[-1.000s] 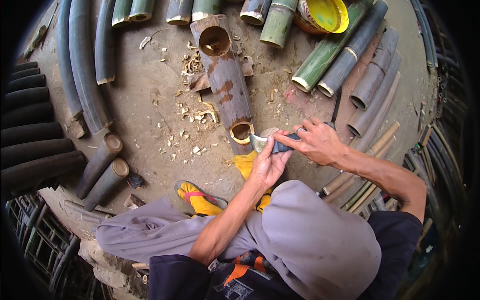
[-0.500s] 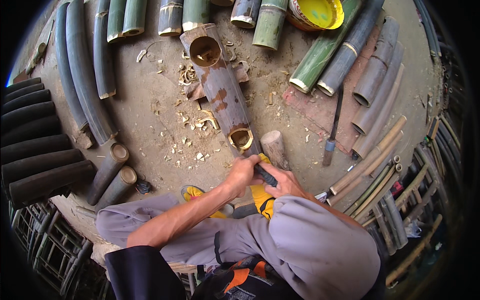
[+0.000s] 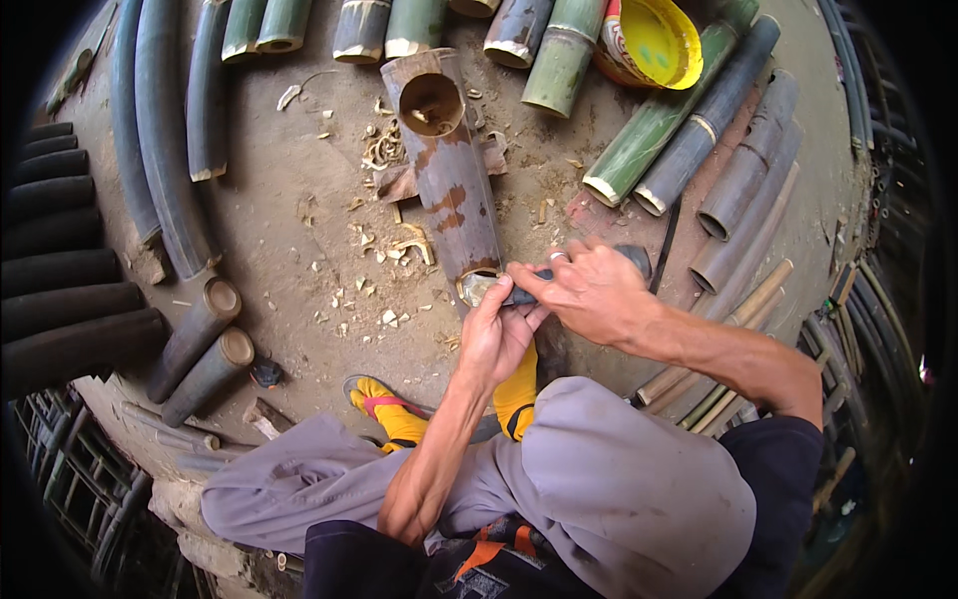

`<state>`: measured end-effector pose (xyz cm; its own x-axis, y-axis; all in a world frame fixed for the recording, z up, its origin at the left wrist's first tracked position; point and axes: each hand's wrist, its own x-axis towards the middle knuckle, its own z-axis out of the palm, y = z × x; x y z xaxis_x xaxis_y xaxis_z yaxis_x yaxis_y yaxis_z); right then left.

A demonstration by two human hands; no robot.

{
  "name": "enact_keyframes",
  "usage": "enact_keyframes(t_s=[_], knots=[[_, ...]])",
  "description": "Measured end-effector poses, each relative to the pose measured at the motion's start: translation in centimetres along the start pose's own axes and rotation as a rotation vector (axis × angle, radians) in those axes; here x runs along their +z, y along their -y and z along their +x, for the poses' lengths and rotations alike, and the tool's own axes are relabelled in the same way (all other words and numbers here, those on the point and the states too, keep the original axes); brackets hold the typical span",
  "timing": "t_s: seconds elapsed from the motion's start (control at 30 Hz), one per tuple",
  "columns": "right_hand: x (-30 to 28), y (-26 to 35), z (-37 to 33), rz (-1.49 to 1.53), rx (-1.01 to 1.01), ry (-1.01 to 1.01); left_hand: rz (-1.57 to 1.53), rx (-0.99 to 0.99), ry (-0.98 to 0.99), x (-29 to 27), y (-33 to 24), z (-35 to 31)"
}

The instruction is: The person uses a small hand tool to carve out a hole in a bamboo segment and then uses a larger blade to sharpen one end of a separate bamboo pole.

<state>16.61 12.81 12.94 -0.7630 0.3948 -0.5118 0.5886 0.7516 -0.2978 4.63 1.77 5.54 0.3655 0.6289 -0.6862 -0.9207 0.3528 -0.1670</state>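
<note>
Two bare hands grip a dark-handled blade tool at the near end of a mottled brown bamboo section, its pale metal front over a cut opening; whether it touches the rim cannot be told. The left hand, palm up, holds the tool's front from below, thumb on top, while the right hand, a ring on one finger, curls over the handle from above. The bamboo runs away from the hands, a second, round hole at its far end, with pale shavings on the ground beside it. A yellow tub sits farther off, to the right
</note>
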Motion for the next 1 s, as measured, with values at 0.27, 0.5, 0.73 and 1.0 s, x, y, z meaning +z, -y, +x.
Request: enact_keyframes(t_s=[0.27, 0.5, 0.73, 1.0], knots=[[-1.0, -1.5, 3.2, -0.494, -0.458, -0.091, -0.518, 0.102, 0.127, -1.2, 3.0, 1.1], [3.9, -1.3, -2.8, 0.219, -0.051, 0.161, 0.159, -0.044, -0.332, -0.6, 3.4, -1.0], [10.3, 8.3, -4.5, 1.110, 0.460, 0.038, 1.250, -0.499, -0.399, -1.1, -2.7, -1.3], [3.2, 1.2, -2.8, 0.385, 0.294, 0.019, 0.924, 0.092, -0.127, 0.8, -0.1, 0.5]])
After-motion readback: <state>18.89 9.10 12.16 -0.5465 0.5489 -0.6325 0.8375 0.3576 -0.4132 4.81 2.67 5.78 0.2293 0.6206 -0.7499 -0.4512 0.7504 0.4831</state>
